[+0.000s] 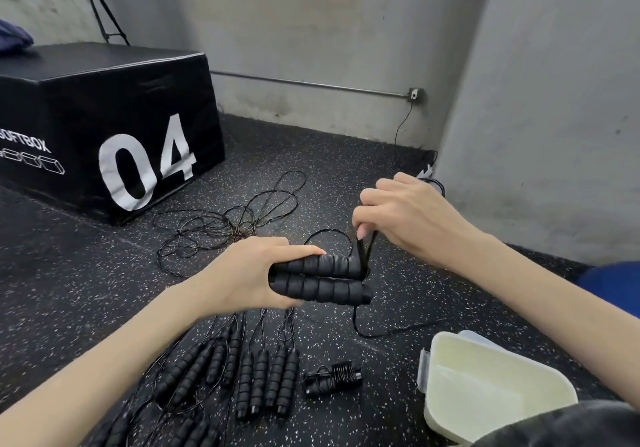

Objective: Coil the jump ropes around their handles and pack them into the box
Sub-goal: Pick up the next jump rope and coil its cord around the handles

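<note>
Head view: a pair of foam handles is being gripped side by side in the left hand, long axis running left to right above the floor. Cord is being pinched by the right hand just above the handles' right ends, the nearer hand for winding. The box is lying open at lower right.
</note>
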